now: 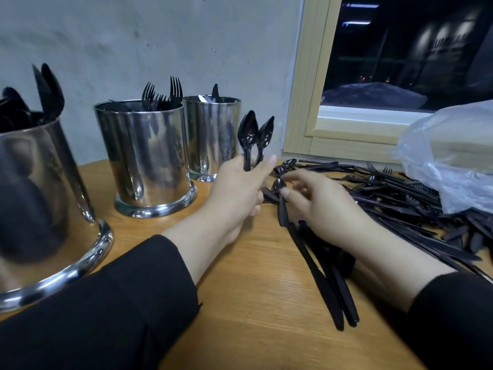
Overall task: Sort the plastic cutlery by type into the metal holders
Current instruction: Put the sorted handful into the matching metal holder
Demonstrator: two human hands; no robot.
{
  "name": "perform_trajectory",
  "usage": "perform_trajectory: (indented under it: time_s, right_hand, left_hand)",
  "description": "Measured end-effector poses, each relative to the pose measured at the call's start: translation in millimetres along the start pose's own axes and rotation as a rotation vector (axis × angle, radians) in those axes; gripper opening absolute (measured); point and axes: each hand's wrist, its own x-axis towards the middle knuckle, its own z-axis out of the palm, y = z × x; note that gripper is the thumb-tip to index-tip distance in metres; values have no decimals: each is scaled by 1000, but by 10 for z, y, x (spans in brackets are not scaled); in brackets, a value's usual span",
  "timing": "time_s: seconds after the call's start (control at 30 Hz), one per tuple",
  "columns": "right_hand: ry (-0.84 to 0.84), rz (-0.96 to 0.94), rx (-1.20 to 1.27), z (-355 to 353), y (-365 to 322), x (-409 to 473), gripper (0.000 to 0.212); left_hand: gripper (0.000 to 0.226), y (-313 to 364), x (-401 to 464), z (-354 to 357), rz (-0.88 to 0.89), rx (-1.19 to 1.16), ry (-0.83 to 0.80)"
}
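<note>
Two black spoons [254, 134] are held upright in the left hand [241, 188], the handles clasped in the curled fingers and the bowls standing above the fist. The right hand [317, 201] is lowered over the near edge of the loose cutlery pile [394, 198], its fingers bent towards another spoon [278, 186] lying just beside the left hand. Whether this spoon is already pinched cannot be told, since the fingertips are blurred.

Three metal holders are placed to the left of the left hand: the nearest holder [40, 209] appears to hold spoons, the middle holder [149, 158] holds forks, and the far holder [213, 137] seems to hold knives. A plastic bag [453, 156] lies beyond the right hand.

The step in hand is judged to be the gathering of spoons. The next spoon should be taken by its handle and laid parallel to the two already held, bowls in one direction, so that the bundle can be dropped together into the nearest holder. Forks tangled in the pile should be left behind.
</note>
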Motion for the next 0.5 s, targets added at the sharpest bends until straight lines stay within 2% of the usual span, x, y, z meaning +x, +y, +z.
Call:
perform_trajectory:
  time_s: [0.07, 0.13, 0.23, 0.37, 0.5]
  right_hand:
    - [-181, 8, -223, 87, 33, 7, 37]
    - [-257, 34, -329, 141, 9, 7, 37]
    - [-251, 37, -335, 175, -19, -4, 28]
    - [-162, 42, -228, 189, -10, -21, 8]
    - [-146, 119, -137, 141, -50, -32, 4]
  left_hand:
    - [28, -43, 22, -17, -3, 16, 49]
    - [32, -60, 35, -23, 1, 17, 75]
    - [32, -51, 35, -21, 15, 26, 77]
    - [33, -55, 43, -18, 35, 25, 79]
    - [33, -49, 42, -17, 51, 20, 81]
